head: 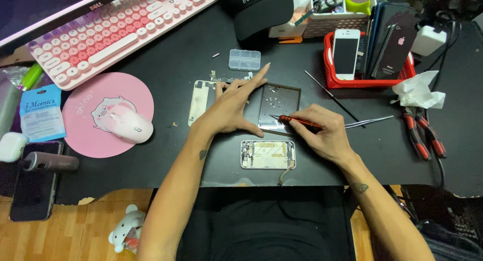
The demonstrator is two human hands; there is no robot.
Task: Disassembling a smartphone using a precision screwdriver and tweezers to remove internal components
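The right hand (322, 132) grips a red screwdriver (297, 121) between its fingers, tip on the dark tray (279, 110), while the left hand (234, 107) lies open and flat, just beside the tray's left edge.

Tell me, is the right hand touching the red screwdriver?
Touching. The head view shows the right hand fingers closed around the red screwdriver handle.

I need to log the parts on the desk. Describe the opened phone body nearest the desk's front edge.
The opened phone body is a rounded rectangle with a pale metal rim, lying flat and lengthwise near the front edge of the black desk. Its back is off: small components crowd the left end, with a pale, yellowish plate across the middle. A thin cable trails from its lower right corner toward the edge. Neither hand touches it.
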